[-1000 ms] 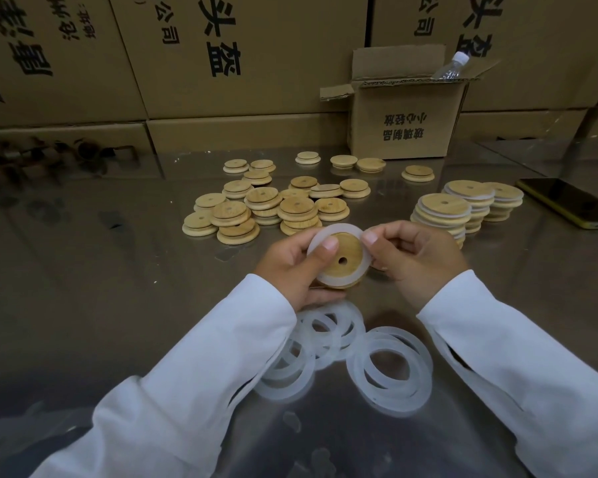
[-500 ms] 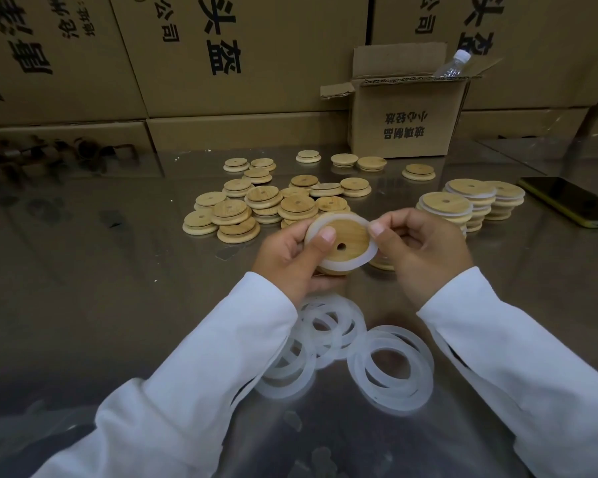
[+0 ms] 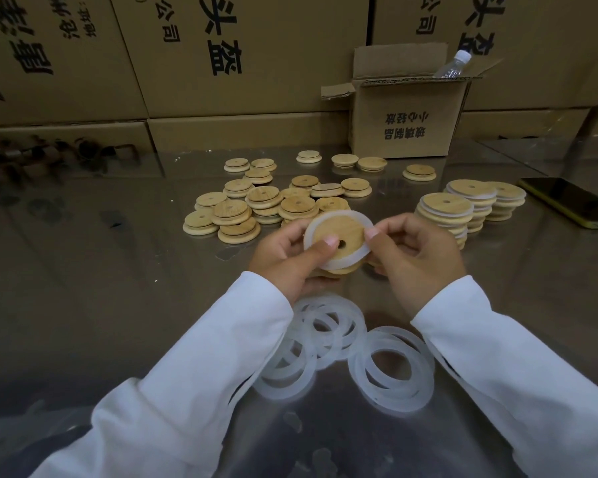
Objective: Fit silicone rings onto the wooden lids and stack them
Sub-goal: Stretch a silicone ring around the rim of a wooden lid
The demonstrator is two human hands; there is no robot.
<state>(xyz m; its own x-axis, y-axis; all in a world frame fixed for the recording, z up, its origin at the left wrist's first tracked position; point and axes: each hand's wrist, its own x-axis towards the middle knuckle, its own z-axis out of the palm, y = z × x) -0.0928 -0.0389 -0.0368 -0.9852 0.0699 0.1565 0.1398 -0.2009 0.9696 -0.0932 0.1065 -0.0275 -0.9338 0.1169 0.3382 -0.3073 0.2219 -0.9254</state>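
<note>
Step in hand: I judge this as seating a silicone ring [image 3: 346, 261] on one wooden lid [image 3: 339, 232], with stacking not yet begun for this piece.
Left hand [image 3: 287, 257]: fingers are curled under the lid and the thumb is pressed on its face beside the centre hole, so I read it as gripping.
Right hand [image 3: 418, 257]: the thumb tip is on the ring's near edge with the fingers curled behind, pinching rim and ring together.
Lid and ring: held between both hands, above the table [image 3: 118, 270], with the white band all round the wood (whether it sits fully flat, I cannot tell).
Supplies: loose rings [image 3: 390, 374] lie under my wrists; bare lids [image 3: 266, 201] are beyond the left hand.
Finished stacks [image 3: 446, 208]: just beyond the right hand.
Next move: likely a press round the rim, then a short carry out past the right hand onto a stack, set down level so the pile stays upright.
</note>
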